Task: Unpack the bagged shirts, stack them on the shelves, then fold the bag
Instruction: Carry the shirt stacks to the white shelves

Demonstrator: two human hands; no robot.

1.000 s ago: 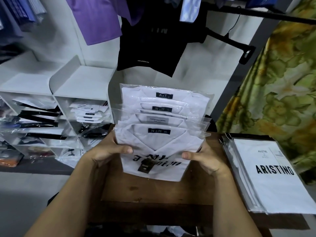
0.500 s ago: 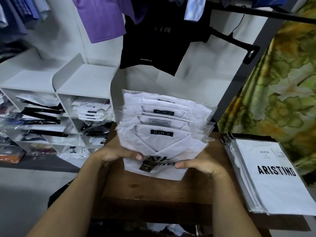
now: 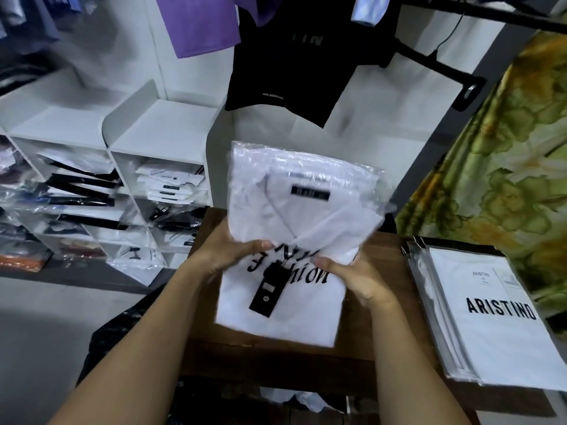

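Observation:
A stack of white collared shirts in clear plastic sleeves (image 3: 302, 197) is held up over a brown wooden table (image 3: 383, 305). My left hand (image 3: 228, 251) grips its lower left edge and my right hand (image 3: 352, 273) grips its lower right edge. One white shirt with black lettering and a black hang tag (image 3: 282, 305) lies flat on the table under my hands. The white cubby shelves (image 3: 159, 133) stand to the left, partly filled with packed shirts.
A pile of bagged white shirts marked ARISTINO (image 3: 487, 311) lies on the table's right side. A black shirt (image 3: 300, 53) and a purple one (image 3: 199, 23) hang above. A floral curtain (image 3: 497, 154) hangs at the right. Dark bags lie on the floor below the table.
The fanned-out shirts have been squared into one compact stack and lifted off the bottom shirt, which stays flat on the table. Both hands moved closer together.

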